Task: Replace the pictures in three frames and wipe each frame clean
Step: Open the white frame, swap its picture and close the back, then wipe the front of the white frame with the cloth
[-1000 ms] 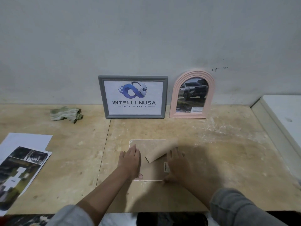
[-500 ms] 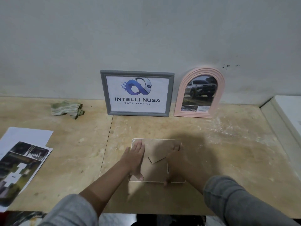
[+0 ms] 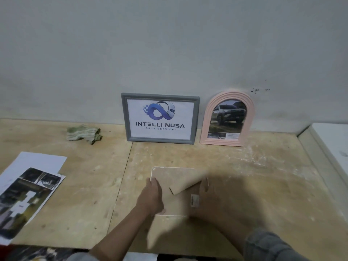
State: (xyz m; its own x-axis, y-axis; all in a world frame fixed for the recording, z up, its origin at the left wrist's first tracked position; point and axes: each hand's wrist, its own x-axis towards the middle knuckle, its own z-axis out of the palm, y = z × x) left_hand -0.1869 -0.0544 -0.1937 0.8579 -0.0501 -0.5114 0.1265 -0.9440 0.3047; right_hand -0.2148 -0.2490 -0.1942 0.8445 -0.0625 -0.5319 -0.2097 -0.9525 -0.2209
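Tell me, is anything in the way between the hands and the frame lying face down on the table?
Nothing visible is. The left hand already rests flat on the left part of the face-down frame. The right hand is at its right edge, beside the raised stand flap, though blur hides its fingers.

Beyond the fingers [image 3: 153, 182], the grey frame [image 3: 160, 118] leaning on the wall holds a print reading "INTELLI NUSA" with "DATA SERVICE" beneath. Small print in the pink arched frame [image 3: 227, 120] is too tiny to read.
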